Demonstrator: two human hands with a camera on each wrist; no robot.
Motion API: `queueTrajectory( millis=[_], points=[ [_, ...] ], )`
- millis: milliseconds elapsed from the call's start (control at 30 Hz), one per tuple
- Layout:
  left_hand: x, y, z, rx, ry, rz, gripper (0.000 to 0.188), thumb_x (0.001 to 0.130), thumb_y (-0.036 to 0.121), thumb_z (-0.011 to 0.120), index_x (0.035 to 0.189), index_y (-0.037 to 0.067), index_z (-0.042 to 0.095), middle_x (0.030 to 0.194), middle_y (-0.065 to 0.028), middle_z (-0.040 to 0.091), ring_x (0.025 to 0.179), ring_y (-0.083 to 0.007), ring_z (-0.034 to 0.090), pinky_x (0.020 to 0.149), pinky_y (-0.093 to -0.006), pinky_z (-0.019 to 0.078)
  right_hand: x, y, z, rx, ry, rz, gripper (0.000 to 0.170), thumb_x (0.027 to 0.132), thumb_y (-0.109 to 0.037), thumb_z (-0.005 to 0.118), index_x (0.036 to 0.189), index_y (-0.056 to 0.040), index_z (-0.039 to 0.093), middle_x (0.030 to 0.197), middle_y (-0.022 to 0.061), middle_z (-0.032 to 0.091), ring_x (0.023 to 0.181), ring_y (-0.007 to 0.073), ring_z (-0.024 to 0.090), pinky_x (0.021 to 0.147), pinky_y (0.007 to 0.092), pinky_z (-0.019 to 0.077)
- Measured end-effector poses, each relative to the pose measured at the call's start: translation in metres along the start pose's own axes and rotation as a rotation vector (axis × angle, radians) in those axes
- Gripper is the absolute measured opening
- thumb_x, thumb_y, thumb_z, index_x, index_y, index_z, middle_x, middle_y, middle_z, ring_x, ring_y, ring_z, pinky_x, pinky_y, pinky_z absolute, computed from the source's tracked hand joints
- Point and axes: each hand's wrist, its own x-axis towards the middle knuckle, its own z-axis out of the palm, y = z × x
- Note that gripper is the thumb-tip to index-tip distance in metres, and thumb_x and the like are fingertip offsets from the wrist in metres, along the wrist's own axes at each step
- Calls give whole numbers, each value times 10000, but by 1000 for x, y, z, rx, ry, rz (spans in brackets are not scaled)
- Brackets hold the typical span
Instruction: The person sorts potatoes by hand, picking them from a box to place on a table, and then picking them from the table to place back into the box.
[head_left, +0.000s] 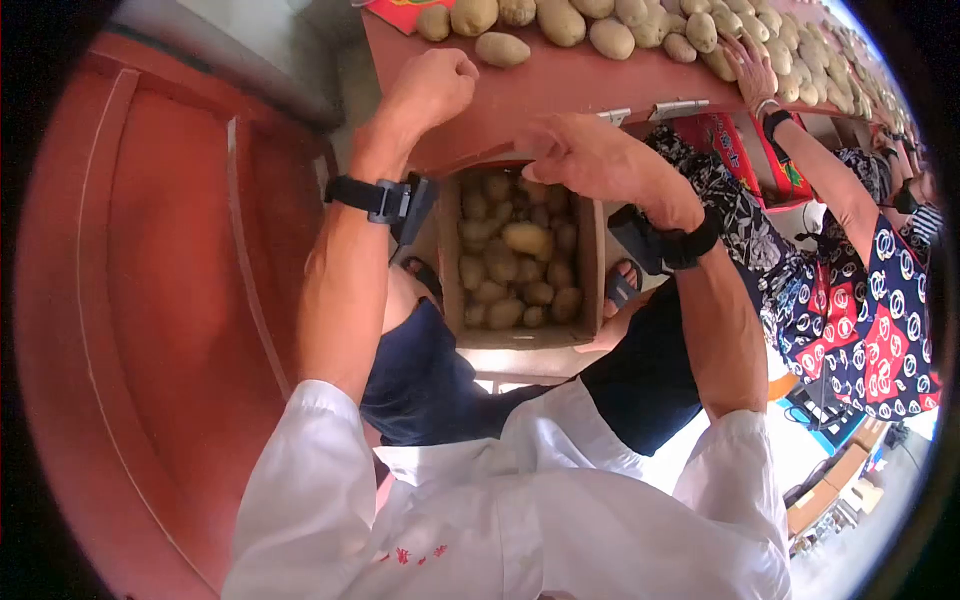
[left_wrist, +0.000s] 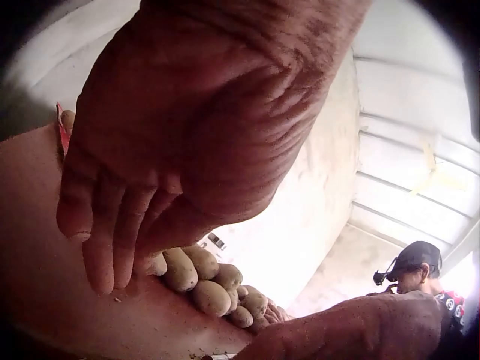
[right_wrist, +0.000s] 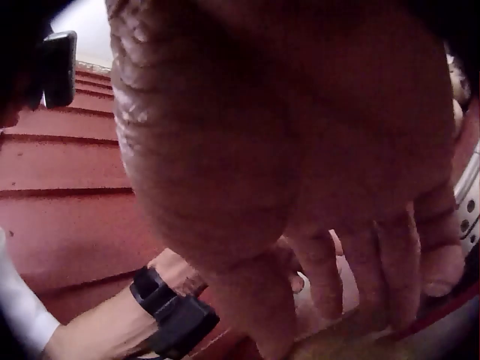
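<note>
Below my hands stands a cardboard box (head_left: 450, 290), well filled with potatoes (head_left: 500, 262). A longer, yellower potato (head_left: 527, 240) shows slightly blurred above the others. My right hand (head_left: 590, 160) hovers over the box's far right side, its fingers loosely extended with nothing gripped. In the right wrist view the right palm (right_wrist: 300, 135) fills much of the picture, fingers pointing down. My left hand (head_left: 435, 90) is over the near left part of the reddish table (head_left: 490, 115), beside a single potato (head_left: 502, 49). The left wrist view shows its fingers relaxed and holding nothing.
Many potatoes (head_left: 610, 38) lie along the table's far side. At the right another person's hand (head_left: 750, 75) rests among them. Red printed boxes (head_left: 730, 150) stand under the table there. A red panelled surface (head_left: 180, 250) rises close on my left.
</note>
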Motion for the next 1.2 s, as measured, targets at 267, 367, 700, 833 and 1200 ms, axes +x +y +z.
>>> queueTrajectory(
  millis=[267, 367, 700, 833, 1200],
  points=[
    [28, 8, 11, 24, 221, 134, 400, 907, 176, 614, 1274, 19, 647, 1209, -217, 695, 1169, -391, 647, 998, -461, 514, -1, -15, -12, -16, -54, 109, 313, 864, -239, 704, 1100, -34, 712, 986, 245, 709, 983, 425, 675, 853, 485, 537],
    [35, 7, 22, 170, 208, 215, 512, 897, 204, 680, 1370, 33, 587, 1293, -206, 645, 1226, -381, 613, 1037, -441, 492, 0, -15, -16, -101, -51, 88, 299, 869, -231, 700, 1095, -36, 716, 986, 243, 709, 981, 432, 671, 854, 490, 536],
    [38, 27, 22, 357, 84, 127, 622, 870, 326, 767, 1402, 101, 534, 1397, -191, 542, 1273, -416, 555, 1048, -477, 483, -4, -11, -26, -40, 36, 94, 239, 878, -203, 692, 1024, -15, 715, 939, 238, 714, 909, 425, 685, 804, 483, 547],
    [39, 25, 23, 328, 148, 143, 508, 859, 326, 755, 1275, 100, 571, 1300, -193, 626, 1203, -405, 608, 985, -527, 497, -1, -3, -25, -22, 95, 70, 235, 874, -202, 697, 1008, -10, 708, 926, 231, 716, 906, 418, 687, 805, 475, 547],
    [35, 20, 22, 171, 4, 134, 514, 868, 380, 725, 1243, 43, 623, 1110, -208, 720, 1002, -360, 708, 869, -472, 538, -2, 3, -27, -116, 89, 114, 239, 895, -227, 679, 1018, -23, 706, 974, 210, 720, 951, 407, 684, 837, 463, 540]
  ],
)
